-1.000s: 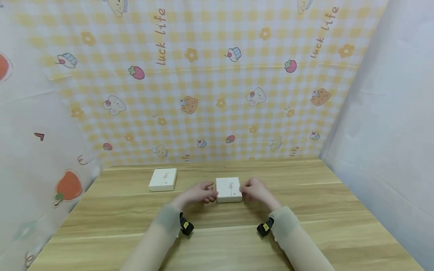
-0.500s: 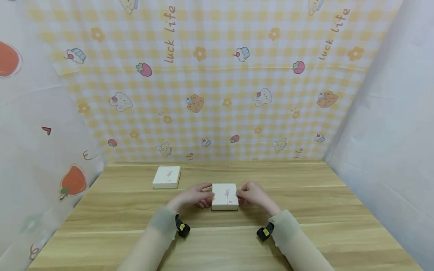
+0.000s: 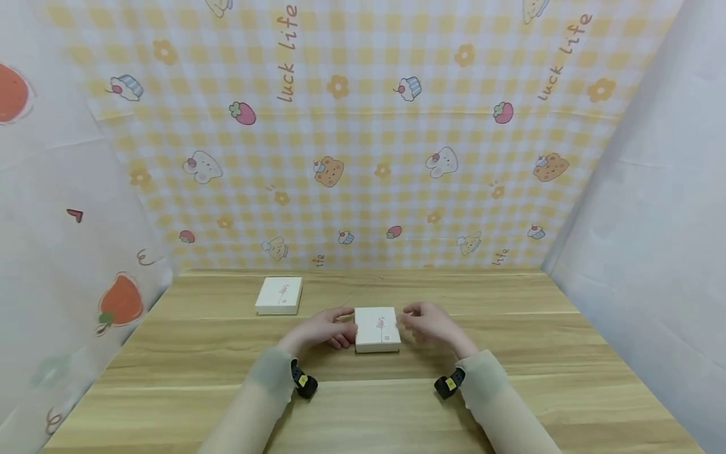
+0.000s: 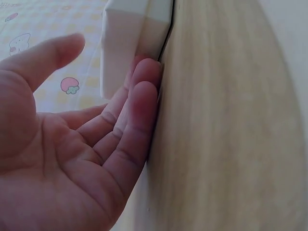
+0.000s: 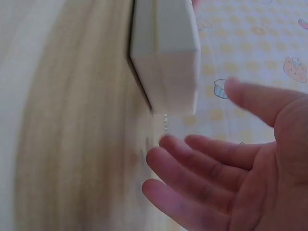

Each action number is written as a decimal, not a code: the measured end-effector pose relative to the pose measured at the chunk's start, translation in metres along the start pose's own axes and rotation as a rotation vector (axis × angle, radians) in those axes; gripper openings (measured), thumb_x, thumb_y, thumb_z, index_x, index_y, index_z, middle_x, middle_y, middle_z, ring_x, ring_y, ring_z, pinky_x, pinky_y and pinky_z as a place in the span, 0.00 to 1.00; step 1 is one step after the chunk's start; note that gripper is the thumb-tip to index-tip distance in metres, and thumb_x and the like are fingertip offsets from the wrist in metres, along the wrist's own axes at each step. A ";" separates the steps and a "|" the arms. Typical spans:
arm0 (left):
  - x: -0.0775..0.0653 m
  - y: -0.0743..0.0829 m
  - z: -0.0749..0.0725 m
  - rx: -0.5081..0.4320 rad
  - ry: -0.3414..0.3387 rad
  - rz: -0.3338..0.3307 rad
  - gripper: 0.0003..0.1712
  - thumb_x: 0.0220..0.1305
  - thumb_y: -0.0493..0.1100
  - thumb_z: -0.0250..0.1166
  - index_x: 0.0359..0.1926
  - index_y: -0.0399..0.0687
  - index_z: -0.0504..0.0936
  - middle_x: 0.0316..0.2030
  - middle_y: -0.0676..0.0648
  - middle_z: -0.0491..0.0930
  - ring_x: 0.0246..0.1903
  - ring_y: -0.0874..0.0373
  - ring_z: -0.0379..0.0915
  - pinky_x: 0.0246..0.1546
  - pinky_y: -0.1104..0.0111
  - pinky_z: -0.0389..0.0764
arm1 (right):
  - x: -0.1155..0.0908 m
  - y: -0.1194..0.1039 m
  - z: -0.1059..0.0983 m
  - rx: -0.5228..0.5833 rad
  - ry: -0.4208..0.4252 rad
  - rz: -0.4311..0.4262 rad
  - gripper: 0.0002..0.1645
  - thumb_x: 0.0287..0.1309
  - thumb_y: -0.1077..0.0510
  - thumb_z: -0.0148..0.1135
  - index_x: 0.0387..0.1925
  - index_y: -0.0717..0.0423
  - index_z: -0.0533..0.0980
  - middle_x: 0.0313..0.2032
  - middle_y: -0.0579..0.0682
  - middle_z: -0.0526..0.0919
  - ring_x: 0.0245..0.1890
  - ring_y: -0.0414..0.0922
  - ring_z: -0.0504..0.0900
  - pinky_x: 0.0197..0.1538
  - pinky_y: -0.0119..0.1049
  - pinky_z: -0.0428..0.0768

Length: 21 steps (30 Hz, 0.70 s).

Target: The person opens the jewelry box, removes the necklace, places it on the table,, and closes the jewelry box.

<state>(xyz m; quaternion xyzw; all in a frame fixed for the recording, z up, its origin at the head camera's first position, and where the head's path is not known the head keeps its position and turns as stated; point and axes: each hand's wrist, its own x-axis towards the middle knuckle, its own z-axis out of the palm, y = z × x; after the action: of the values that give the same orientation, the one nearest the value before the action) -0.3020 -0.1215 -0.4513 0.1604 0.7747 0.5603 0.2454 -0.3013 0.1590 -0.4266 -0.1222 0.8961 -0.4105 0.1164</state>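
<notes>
A small white square box [image 3: 377, 326] with a pink flower print on its lid lies on the wooden table between the two hands. My left hand [image 3: 327, 328] is at its left side; in the left wrist view the fingertips [image 4: 144, 98] are right at the box's side, while the thumb stands away from it. To the right of the box is my right hand [image 3: 432, 323], its fingers loosely bent and holding nothing. The right wrist view shows a gap between those fingers and the box's side [image 5: 166, 77].
A second white box [image 3: 279, 295] with the same print lies farther back on the left of the table [image 3: 363, 410]. Behind the table hangs a yellow checked cloth [image 3: 363, 139], with pale cloths at both sides. A thin beaded strand [image 5: 166, 122] shows beyond the box.
The box between the hands has come nearer to the person, both hands moving along with it. Since then the right hand has drawn away from its side, fingers loosened.
</notes>
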 end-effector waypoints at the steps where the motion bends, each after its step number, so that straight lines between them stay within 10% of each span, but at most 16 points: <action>1: 0.000 0.000 0.000 0.000 -0.001 0.000 0.44 0.66 0.46 0.63 0.73 0.33 0.52 0.36 0.45 0.83 0.33 0.55 0.79 0.36 0.65 0.79 | 0.001 0.000 -0.001 -0.023 -0.010 -0.020 0.32 0.62 0.46 0.63 0.59 0.65 0.73 0.42 0.56 0.82 0.36 0.50 0.81 0.40 0.46 0.79; 10: 0.002 -0.002 0.001 0.014 -0.006 0.005 0.46 0.63 0.44 0.66 0.73 0.35 0.52 0.36 0.46 0.83 0.33 0.56 0.79 0.36 0.65 0.79 | 0.011 -0.014 0.002 -0.210 -0.202 -0.211 0.63 0.43 0.47 0.78 0.72 0.66 0.52 0.67 0.66 0.61 0.66 0.60 0.62 0.64 0.56 0.62; 21: 0.002 -0.001 0.001 0.013 0.001 -0.012 0.42 0.66 0.47 0.63 0.73 0.35 0.53 0.39 0.45 0.83 0.34 0.56 0.79 0.36 0.66 0.78 | 0.014 -0.012 0.020 -0.325 -0.165 -0.282 0.66 0.33 0.52 0.81 0.71 0.65 0.55 0.60 0.60 0.66 0.54 0.50 0.70 0.59 0.47 0.69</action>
<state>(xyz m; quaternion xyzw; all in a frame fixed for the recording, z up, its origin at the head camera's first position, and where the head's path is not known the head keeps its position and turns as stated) -0.3029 -0.1199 -0.4524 0.1570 0.7795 0.5536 0.2476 -0.3064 0.1329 -0.4322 -0.2966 0.9119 -0.2615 0.1097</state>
